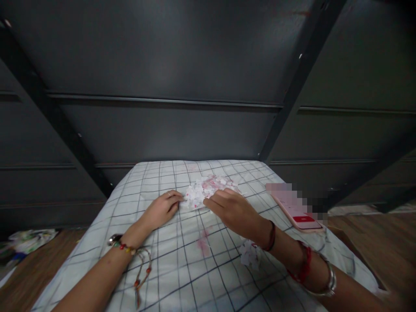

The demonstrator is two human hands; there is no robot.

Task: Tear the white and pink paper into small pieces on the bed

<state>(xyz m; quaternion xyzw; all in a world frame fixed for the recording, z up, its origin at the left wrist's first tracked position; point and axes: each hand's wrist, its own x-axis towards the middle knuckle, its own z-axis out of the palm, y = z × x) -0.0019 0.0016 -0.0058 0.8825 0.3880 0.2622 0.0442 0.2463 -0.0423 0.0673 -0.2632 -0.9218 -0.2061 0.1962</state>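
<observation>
near the far edge of the table (175, 277), our half-curled left hand (162, 210) touches white, pink-flecked scraps (194, 194); our right hand (233, 210) bends over them; whether either pinches any, we cannot tell.

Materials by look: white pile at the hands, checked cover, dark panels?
White pile: probably paper or tissue, matte; small, thin scraps, some with pink-red marks.
Checked cover: likely cloth, mostly matte; soft creases and rounded edges, though a coated sheet is possible.
Dark panels: perhaps painted metal, satin; dull sheen, straight seams.
</observation>
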